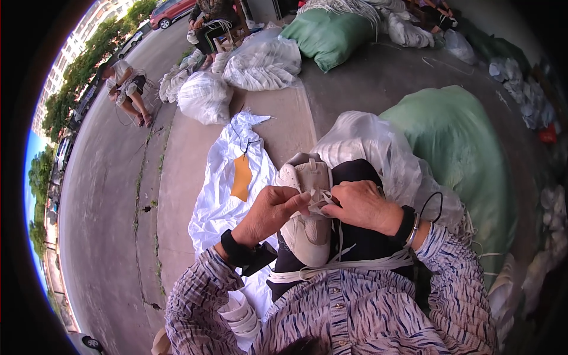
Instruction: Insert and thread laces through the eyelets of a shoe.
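A beige and white sneaker [312, 239] rests on my lap, its toe toward me. My left hand [273, 212] is at the left side of its lacing, thumb and fingers pinched on a cream shoelace [320, 199]. From the other side my right hand [365, 205] is closed on the same lace, thumb lying over the top of the shoe. The tongue stands up beyond both hands. A bundle of loose pale laces [355, 265] lies across my dark-trousered thighs. The exact fingertip grip is partly hidden.
To the left a crumpled white sheet [207, 216] bears an orange-yellow flat piece [241, 178]. Clear plastic bags [367, 139] and a green sack [455, 136] stand close on the right. Farther off are more filled bags [205, 97] and a seated person [127, 89].
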The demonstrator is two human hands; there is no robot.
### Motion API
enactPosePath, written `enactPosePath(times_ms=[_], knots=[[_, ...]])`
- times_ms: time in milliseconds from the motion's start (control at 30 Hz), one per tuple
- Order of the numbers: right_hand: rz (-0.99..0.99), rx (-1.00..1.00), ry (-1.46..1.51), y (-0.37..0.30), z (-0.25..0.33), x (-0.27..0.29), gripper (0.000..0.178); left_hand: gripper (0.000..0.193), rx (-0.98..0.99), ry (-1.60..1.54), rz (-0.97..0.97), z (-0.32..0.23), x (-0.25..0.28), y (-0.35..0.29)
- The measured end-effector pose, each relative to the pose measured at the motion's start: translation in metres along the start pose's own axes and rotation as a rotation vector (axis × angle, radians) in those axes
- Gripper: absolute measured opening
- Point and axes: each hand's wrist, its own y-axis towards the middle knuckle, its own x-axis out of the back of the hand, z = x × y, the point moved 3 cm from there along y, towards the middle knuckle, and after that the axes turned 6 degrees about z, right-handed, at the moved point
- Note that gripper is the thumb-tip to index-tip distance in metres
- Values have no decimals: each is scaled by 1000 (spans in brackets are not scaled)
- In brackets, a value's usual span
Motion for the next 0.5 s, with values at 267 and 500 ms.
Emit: enactPosePath(times_ms=[267, 500], knots=[[40, 204, 763, -2, -18, 16, 23, 29, -141, -689, -8, 12, 1, -13], [-425, 89, 2093, -64, -138, 60, 30, 29, -373, -805, -1025, 59, 162, -98]])
